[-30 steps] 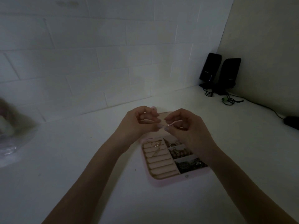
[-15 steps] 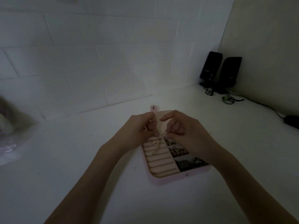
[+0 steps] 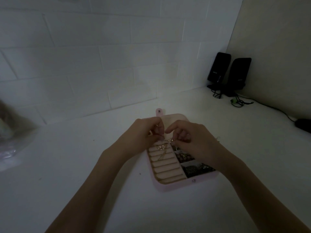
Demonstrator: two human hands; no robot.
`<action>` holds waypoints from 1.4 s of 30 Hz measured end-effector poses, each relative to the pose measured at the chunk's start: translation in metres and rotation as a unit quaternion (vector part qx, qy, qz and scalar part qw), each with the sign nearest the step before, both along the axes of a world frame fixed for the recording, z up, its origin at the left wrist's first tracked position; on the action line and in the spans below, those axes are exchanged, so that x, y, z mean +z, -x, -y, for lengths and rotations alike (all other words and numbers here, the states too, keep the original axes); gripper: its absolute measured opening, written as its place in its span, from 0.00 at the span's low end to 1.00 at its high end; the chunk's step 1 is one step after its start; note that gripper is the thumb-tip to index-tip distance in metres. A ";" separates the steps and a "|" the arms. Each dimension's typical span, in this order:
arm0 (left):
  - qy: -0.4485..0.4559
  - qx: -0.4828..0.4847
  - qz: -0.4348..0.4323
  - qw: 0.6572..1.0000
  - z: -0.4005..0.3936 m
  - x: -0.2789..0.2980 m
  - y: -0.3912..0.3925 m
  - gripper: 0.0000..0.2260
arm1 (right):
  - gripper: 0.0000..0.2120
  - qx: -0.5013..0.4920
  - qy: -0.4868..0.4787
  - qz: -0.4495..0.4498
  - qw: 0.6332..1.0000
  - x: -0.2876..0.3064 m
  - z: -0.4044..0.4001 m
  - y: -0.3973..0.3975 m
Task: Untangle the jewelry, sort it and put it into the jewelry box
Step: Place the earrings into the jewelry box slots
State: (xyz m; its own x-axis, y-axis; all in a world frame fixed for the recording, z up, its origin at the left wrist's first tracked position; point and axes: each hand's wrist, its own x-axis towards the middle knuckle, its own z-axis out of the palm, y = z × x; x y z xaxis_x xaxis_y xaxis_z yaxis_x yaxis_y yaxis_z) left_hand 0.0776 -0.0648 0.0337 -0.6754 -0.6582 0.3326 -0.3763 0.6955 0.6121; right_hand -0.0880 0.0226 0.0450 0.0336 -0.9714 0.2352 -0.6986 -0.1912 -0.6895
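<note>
A pink jewelry box (image 3: 170, 186) lies open on the white counter, with ring rolls on its left and compartments of jewelry on its right. A thin gold chain (image 3: 162, 153) lies across the upper ring rolls. Both hands hover low over the box's far end. My left hand (image 3: 143, 137) and my right hand (image 3: 193, 140) pinch a small gold piece of jewelry (image 3: 171, 140) between their fingertips, just above the rolls. My right hand hides the top right compartment.
Two black speakers (image 3: 228, 73) with cables stand in the back right corner. A dark object (image 3: 303, 127) sits at the right edge. A clear plastic bag (image 3: 10, 145) lies at the far left. A tiled wall runs behind the counter.
Both hands have come down from above the box to its far end, carrying the small gold piece close to the ring rolls.
</note>
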 end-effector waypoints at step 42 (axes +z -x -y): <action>-0.089 -0.021 -0.014 0.996 0.003 0.000 -0.005 0.12 | 0.08 -0.029 -0.035 -0.059 0.997 0.003 -0.002 0.001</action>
